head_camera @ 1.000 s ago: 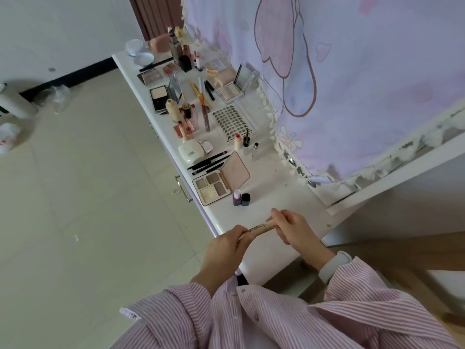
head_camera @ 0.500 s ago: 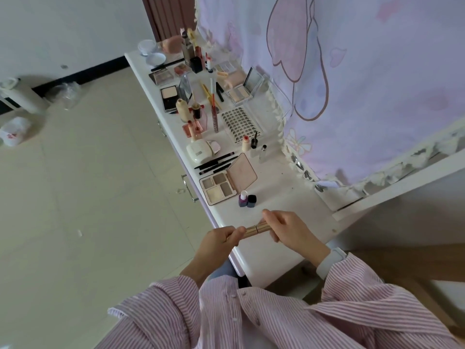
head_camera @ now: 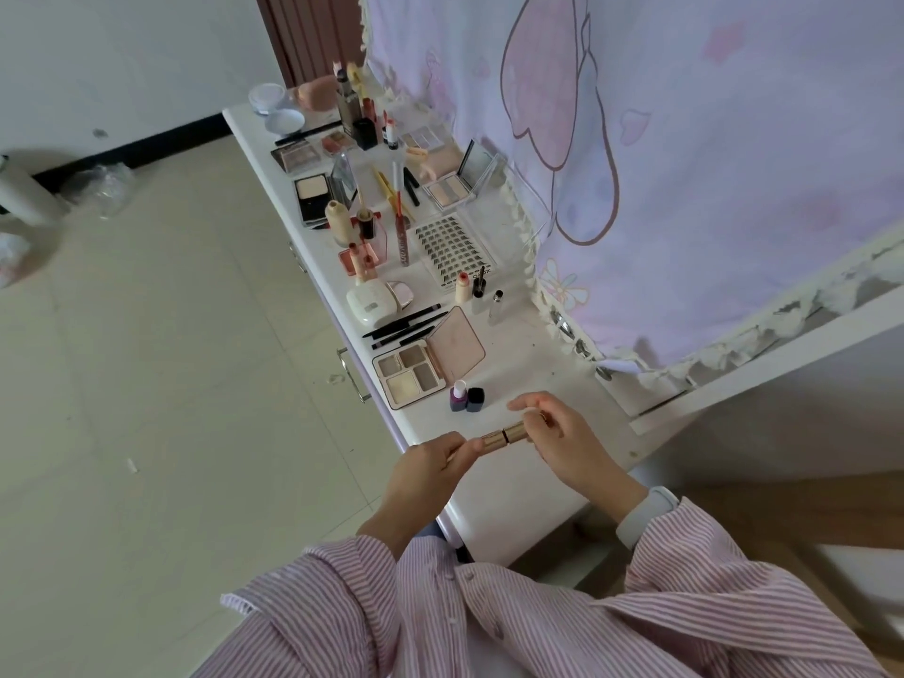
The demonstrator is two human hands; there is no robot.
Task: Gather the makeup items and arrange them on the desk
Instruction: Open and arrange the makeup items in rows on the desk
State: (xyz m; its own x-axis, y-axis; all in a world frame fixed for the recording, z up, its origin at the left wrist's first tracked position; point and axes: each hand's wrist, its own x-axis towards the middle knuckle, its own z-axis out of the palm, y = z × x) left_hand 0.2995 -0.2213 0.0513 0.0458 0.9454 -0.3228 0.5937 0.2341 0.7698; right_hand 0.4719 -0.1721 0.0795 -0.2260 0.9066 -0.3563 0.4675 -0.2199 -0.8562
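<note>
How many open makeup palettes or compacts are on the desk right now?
5 that I can make out: the four-pan palette nearest the hands, a white compact, a black compact, a clear-lidded palette, and a palette at the far end. Clutter may hide others.

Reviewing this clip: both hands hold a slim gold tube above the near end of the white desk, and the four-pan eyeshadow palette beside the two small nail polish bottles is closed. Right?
Not quite. The four-pan eyeshadow palette lies open, its pink lid folded back flat, as the head view shows. The rest stands: the left hand and right hand hold the slim gold tube above the near end of the white desk, beside the two small nail polish bottles.
</note>
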